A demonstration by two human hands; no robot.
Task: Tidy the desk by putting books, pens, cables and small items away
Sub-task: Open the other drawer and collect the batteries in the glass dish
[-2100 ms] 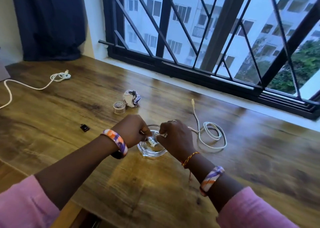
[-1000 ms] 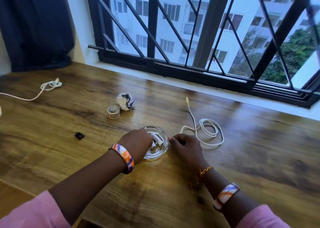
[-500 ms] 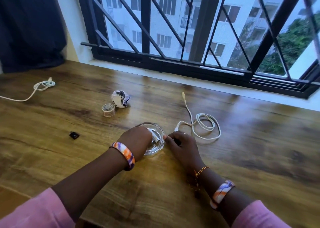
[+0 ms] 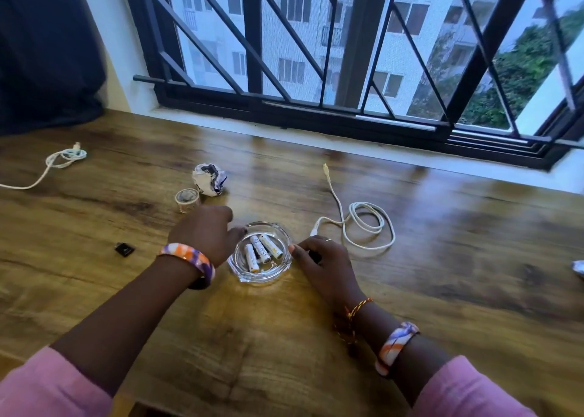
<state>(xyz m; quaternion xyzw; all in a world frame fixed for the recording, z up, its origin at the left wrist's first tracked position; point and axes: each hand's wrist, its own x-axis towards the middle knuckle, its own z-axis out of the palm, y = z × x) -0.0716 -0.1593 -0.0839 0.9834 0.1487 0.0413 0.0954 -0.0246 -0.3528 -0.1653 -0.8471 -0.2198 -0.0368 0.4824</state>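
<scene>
Three white batteries (image 4: pixel 261 252) lie side by side in the glass dish (image 4: pixel 243 269), and both hands frame it — the left hand (image 4: pixel 202 234) sits at the dish's left rim, fingers loosely bent and nothing visibly held, the thumb just at the glass. The right hand (image 4: pixel 322 258) rests on the desk at the dish's right edge, thumb tip touching the rim, and there's something small and dark under the curled fingers; whether it grips that or merely covers it, I cannot tell. By my reading, the small-items step is in hand: batteries gathered, dish about to be shifted or left. The next move likely calls for the coiled white cable (image 4: pixel 363 223) just beyond the right hand — it lies loose, one plug trailing toward the window, so it wants gathering into a tidy loop before lifting. Plenty left, too: a roll of clear tape (image 4: pixel 187 199) and a crumpled paper ball (image 4: pixel 209 178) near each other beyond the left hand, a little black item (image 4: pixel 124 249) to the left, a second white cable (image 4: pixel 53 163) far left. The desk (image 4: pixel 458 283) is glossy dark-grained wood, catching window glare. Behind it, a black barred window (image 4: pixel 357 53) looks onto pale apartment blocks and greenery, with a navy curtain (image 4: pixel 47 53) at the left.
</scene>
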